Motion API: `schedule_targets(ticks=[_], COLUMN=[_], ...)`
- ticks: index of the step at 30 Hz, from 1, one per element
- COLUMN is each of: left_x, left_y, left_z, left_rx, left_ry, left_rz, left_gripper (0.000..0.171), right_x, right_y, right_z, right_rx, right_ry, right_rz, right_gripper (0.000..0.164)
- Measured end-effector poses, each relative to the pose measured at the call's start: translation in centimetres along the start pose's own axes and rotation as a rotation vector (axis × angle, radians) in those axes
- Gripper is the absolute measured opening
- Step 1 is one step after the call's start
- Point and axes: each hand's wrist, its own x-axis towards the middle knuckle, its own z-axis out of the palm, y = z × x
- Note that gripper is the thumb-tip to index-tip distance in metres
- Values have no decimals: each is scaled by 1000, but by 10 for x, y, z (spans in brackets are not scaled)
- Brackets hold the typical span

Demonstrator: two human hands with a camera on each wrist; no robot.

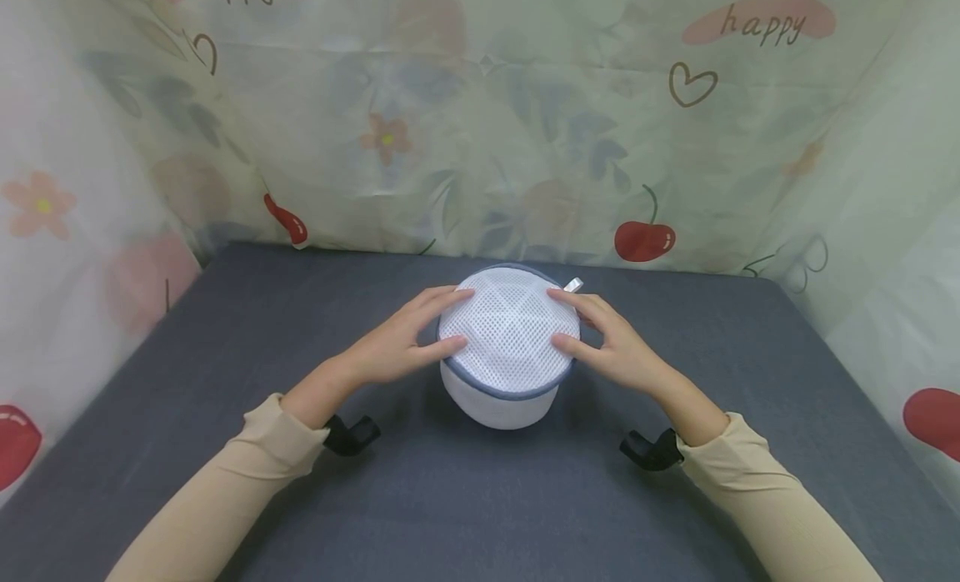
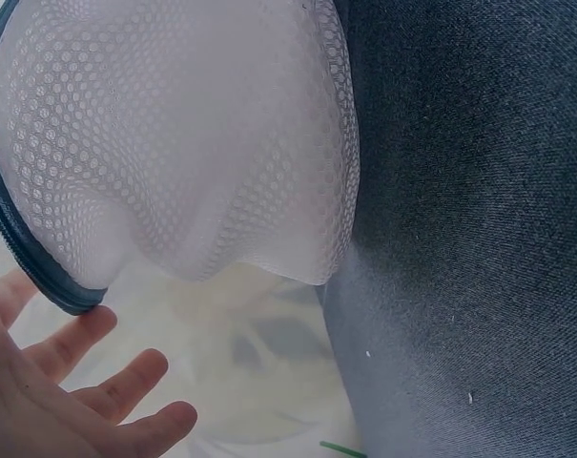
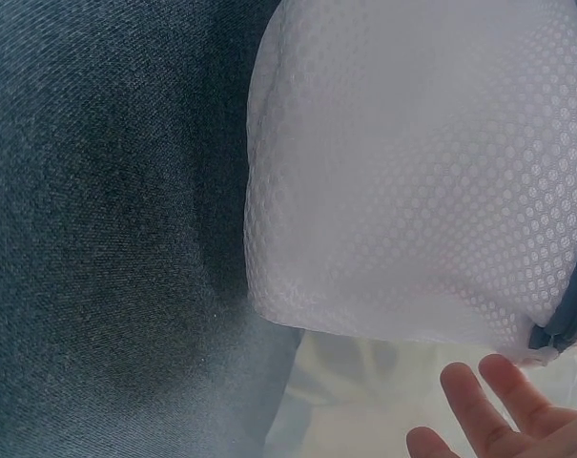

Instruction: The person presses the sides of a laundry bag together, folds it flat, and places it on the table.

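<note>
A curtained-off space, whether home or studio cannot be told: pale fabric (image 1: 487, 90) printed with flowers (image 1: 386, 140), cherries (image 1: 645, 242) and, upper right, "happy" lettering (image 1: 761, 23) surrounds a dark cloth-covered table (image 1: 495, 507) in the lower frame.

The mesh bag (image 1: 512, 336) sits on the table (image 1: 487, 507), curtain (image 1: 510, 165) behind it

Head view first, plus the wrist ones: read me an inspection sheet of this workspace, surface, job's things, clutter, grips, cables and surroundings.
Surface: dark tabletop, fabric-like texture.
Job's things: white mesh bag, navy-edged, pale tab at its far right rim.
Clutter: tiny pale specks on the tabletop.
Grips: left grip and right grip touch opposite sides of the bag.
Cables: nothing seen.
Surroundings: printed curtain behind and both sides.
</note>
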Motion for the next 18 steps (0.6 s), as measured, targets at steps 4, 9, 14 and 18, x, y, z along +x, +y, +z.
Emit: schedule_targets(ticks=[4, 9, 14, 18], left_x=[0, 1, 1, 1], left_y=[0, -1, -1, -1], left_z=[0, 0, 0, 0], left_rx=[1, 0, -5, -6], left_ry=[-2, -9, -11, -10], left_rz=[-3, -16, -17, -13], left_gripper=[61, 61, 61, 61], right_x=[1, 1, 0, 0], right_y=[0, 1, 1, 0], right_z=[0, 0, 0, 0], right_rx=[-5, -6, -6, -6], right_ry=[-6, -14, -16, -19], right_rz=[5, 6, 9, 16], right_gripper=[59, 58, 59, 60])
